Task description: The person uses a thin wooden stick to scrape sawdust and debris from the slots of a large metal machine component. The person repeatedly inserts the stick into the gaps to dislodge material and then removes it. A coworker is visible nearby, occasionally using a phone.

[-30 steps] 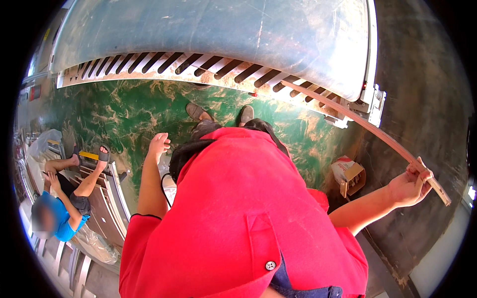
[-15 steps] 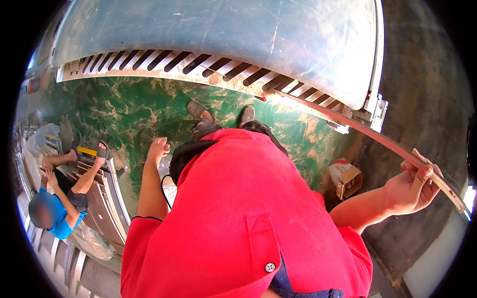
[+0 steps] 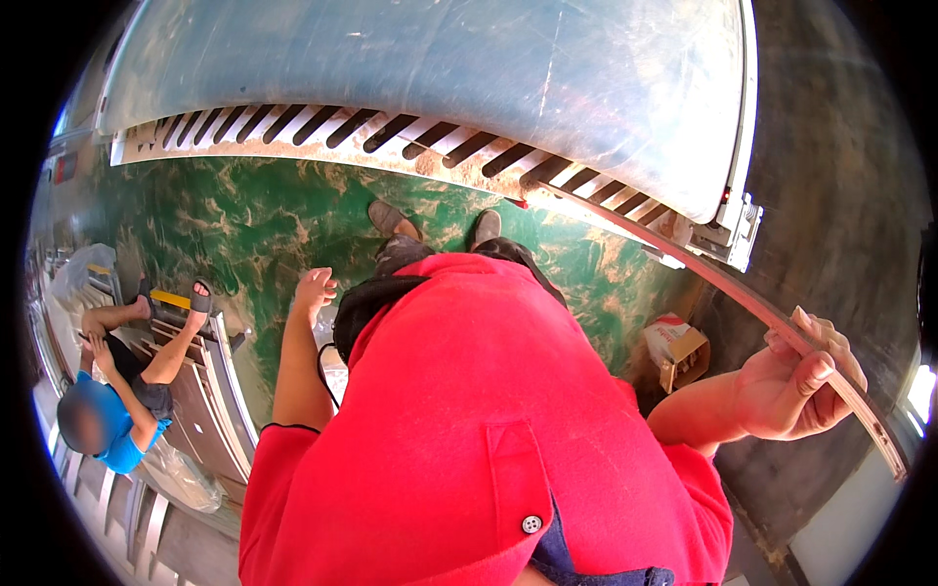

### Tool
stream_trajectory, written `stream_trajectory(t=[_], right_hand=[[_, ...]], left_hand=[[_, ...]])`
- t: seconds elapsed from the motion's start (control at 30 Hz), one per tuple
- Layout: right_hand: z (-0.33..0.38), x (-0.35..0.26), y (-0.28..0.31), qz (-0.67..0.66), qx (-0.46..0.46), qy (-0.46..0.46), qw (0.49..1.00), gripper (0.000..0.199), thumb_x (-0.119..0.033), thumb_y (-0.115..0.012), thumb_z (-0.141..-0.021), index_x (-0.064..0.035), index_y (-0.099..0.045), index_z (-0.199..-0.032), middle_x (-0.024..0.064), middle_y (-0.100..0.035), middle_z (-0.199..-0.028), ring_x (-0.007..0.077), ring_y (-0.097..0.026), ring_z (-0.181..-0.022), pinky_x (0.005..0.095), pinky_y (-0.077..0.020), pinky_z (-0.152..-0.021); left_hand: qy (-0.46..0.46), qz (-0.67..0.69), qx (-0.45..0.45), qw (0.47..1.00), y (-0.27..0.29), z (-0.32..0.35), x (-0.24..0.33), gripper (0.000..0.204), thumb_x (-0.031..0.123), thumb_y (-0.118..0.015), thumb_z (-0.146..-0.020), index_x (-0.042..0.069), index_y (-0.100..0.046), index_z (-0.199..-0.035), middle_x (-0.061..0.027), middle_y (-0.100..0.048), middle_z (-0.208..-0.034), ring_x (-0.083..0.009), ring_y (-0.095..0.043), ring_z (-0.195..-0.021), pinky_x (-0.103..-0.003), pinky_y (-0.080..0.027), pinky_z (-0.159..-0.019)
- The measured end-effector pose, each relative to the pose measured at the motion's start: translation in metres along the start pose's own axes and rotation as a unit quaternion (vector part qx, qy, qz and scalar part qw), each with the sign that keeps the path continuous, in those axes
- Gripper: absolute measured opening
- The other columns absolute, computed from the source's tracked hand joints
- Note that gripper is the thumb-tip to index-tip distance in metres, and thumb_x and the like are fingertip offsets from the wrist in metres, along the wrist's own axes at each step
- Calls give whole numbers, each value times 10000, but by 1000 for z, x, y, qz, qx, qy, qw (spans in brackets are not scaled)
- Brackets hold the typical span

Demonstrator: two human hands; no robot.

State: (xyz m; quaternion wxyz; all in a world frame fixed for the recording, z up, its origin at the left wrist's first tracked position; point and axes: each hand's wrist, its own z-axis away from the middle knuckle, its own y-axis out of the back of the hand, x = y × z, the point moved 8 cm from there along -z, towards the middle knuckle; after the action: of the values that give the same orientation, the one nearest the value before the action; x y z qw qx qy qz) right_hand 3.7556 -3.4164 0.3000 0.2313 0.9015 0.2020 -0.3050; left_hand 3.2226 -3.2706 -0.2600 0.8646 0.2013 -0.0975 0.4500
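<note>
A long, thin reddish-brown strip [image 3: 723, 280], apparently wood, runs from the slotted edge of the machine out to the right. Near its outer end, my right hand [image 3: 796, 381] pinches it, thumb on the near side and fingers on the far side. The strip's other end reaches the slots [image 3: 547, 176], and I cannot tell whether it rests on them. My left hand [image 3: 315, 291] hangs at my side over the floor, fingers loosely curled and a little apart, with nothing visible in it.
A broad grey-blue machine surface [image 3: 420, 59] lies ahead, its slotted edge dusted with sawdust. On the right stands an opened cardboard box [image 3: 686, 356]. At left, a person [image 3: 117, 410] in blue sits near stacked boards [image 3: 200, 391]. Sawdust streaks the green floor [image 3: 244, 205].
My right hand has moved slightly left and toward me, swinging the strip's outer end nearer. The left hand has barely moved.
</note>
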Motion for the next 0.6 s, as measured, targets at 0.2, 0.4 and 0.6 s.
stream_trajectory(t=[0.2, 0.4, 0.6], right_hand=[[2, 6, -2, -9, 38, -42, 998, 187, -115, -629, -882, 50, -573, -952, 257, -646, -784, 203, -563, -549, 267, -421, -447], [-1, 6, -4, 40, 17, -36, 998, 135, -91, -606, -892, 37, -571, -920, 254, -653, -789, 188, -544, -512, 257, -428, -461], [10, 29, -37, 65, -51, -93, 992, 35, 25, -567, -878, 52, -545, -873, 213, -618, -852, 174, -555, -580, 257, -452, -506]], left_hand=[[-15, 3, -2, 1000, -1, 2, 18, 394, 413, -589, -876, 120, -582, -1140, -33, -629, -895, -132, -585, -678, -302, -459, -643], [-9, 0, -1, 1000, 0, 3, 19, 386, 401, -581, -886, 116, -578, -1145, -32, -628, -893, -129, -584, -672, -303, -464, -632], [-9, -2, 2, 1000, 1, 0, 23, 370, 391, -583, -884, 122, -586, -1138, -31, -631, -891, -128, -584, -667, -300, -456, -626]])
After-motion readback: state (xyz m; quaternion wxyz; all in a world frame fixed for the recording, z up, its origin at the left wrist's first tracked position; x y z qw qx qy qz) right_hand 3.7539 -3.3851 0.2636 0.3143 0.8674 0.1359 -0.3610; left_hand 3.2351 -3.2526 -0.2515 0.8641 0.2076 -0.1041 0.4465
